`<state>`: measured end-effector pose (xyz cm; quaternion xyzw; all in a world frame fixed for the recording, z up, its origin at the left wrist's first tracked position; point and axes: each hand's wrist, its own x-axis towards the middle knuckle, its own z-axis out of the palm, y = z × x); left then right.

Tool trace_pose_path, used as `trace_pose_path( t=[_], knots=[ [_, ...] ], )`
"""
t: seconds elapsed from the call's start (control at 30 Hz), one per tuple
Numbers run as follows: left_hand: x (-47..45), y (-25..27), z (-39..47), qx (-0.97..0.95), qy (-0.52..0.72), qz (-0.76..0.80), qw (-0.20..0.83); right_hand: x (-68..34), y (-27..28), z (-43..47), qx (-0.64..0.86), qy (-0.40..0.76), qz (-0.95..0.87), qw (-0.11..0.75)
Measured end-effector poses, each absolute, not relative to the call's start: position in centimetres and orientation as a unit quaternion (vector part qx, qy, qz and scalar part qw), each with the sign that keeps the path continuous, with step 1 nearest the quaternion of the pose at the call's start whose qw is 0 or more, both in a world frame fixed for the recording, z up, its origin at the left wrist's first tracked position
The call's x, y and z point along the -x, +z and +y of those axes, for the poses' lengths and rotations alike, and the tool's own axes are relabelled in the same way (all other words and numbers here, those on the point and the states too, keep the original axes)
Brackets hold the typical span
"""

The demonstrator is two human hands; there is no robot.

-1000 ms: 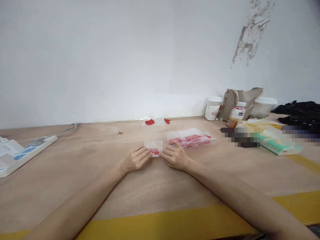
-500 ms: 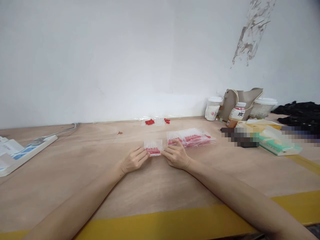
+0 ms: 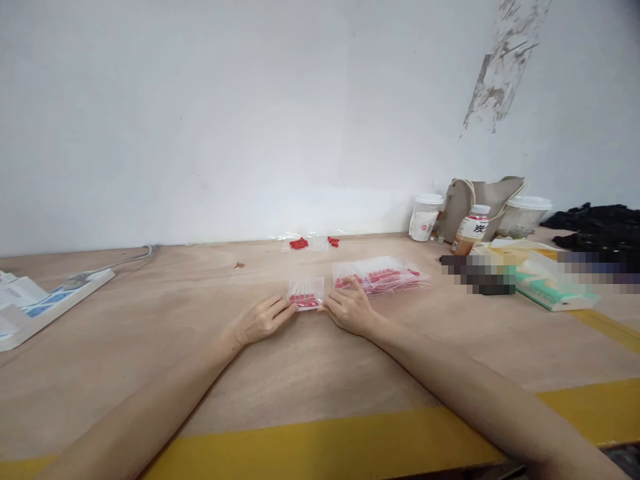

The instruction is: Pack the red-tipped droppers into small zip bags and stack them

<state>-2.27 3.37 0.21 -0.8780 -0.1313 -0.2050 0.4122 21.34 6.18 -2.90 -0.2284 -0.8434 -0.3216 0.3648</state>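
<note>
A small clear plastic bag (image 3: pixel 306 291) lies on the table in front of me. Inside it are several thin clear pieces with red ends, lined up side by side. My left hand (image 3: pixel 264 319) is closed, its fingertips at the bag's lower left corner. At the lower right corner, my right hand (image 3: pixel 350 308) pinches the edge with its fingers bent. Just beyond my right hand rests a pile of similar filled bags (image 3: pixel 387 273), partly hidden by my knuckles.
Near the wall are red pieces (image 3: pixel 299 244) and clear plastic. To the right stand a lidded cup (image 3: pixel 426 218), a bottle (image 3: pixel 471 230), a grey bag (image 3: pixel 453 203) and a green tissue pack (image 3: pixel 550 287). A white power strip (image 3: pixel 83 297) lies left.
My left hand has shifted slightly left and flattened along the bag's edge. The bag and my right hand stay nearly in place.
</note>
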Motion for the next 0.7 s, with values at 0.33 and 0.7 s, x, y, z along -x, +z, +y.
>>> trace_pose_path(
  t=[0.33, 0.7],
  knots=[
    [10.3, 1.2, 5.4, 0.882, -0.183, -0.217, 0.378, -30.3, 2.6, 6.5, 0.334, -0.168, -0.883, 0.285],
    [8.9, 0.3, 4.8, 0.875, -0.202, -0.386, 0.213, -35.1, 1.7, 9.0, 0.38, -0.001, -0.864, 0.332]
  ],
)
